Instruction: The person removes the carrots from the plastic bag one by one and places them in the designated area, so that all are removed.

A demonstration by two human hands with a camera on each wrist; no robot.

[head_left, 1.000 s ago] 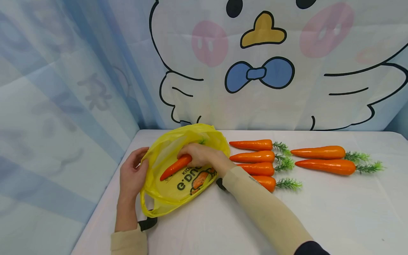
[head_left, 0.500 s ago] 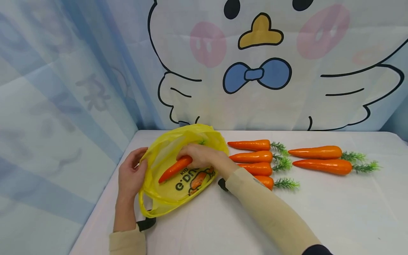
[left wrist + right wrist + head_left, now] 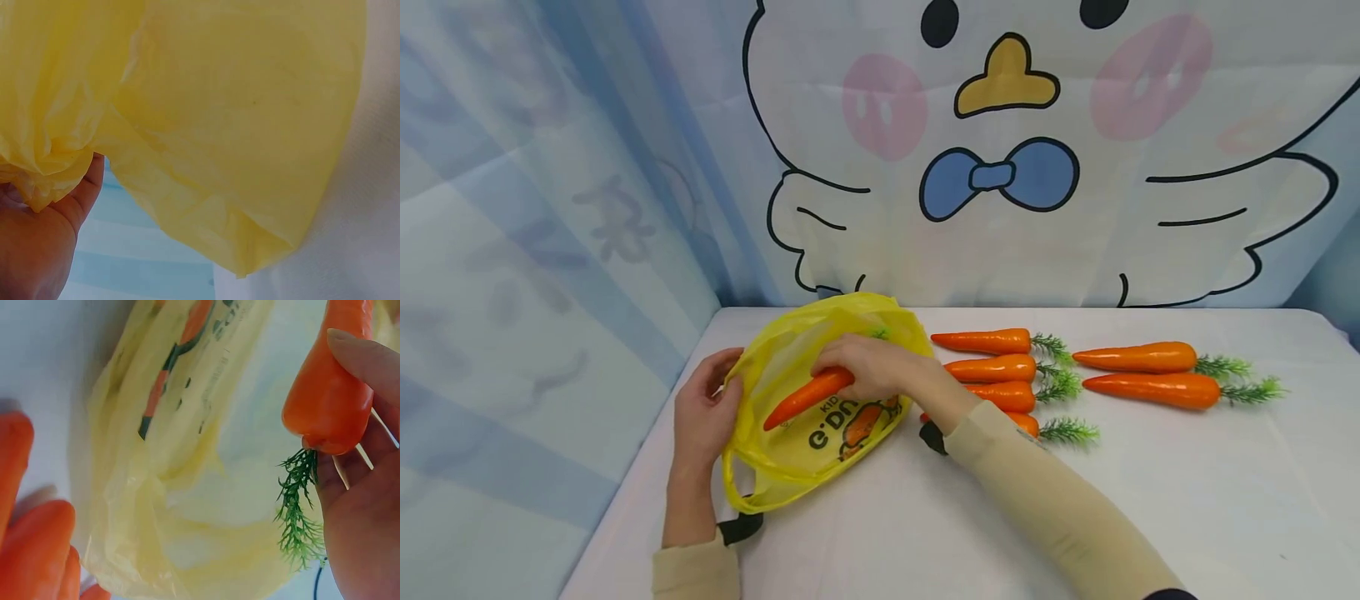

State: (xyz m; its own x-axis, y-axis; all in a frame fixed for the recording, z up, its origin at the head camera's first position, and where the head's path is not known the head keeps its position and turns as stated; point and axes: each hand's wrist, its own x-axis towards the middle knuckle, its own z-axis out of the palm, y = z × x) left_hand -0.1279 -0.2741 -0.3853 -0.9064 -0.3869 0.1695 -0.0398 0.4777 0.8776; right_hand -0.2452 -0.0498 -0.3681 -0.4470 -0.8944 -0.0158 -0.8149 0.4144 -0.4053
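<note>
A yellow plastic bag with printed letters lies on the table, its mouth spread wide. My left hand grips the bag's left rim between thumb and fingers; in the left wrist view, folds of the bag partly cover that hand. My right hand reaches over the bag's mouth and holds an orange carrot by its thick end, the tip angled down to the left. In the right wrist view, the thumb lies along the carrot, and its green leafy top hangs below.
Several carrots lie in a column right of the bag, some partly behind my right forearm. Two more carrots lie farther right. A cartoon-printed curtain hangs behind the white table.
The whole head view has drifted slightly left. My right wrist and forearm have shifted a little to the right, while the carrot stays in hand over the bag. My left hand keeps its hold.
</note>
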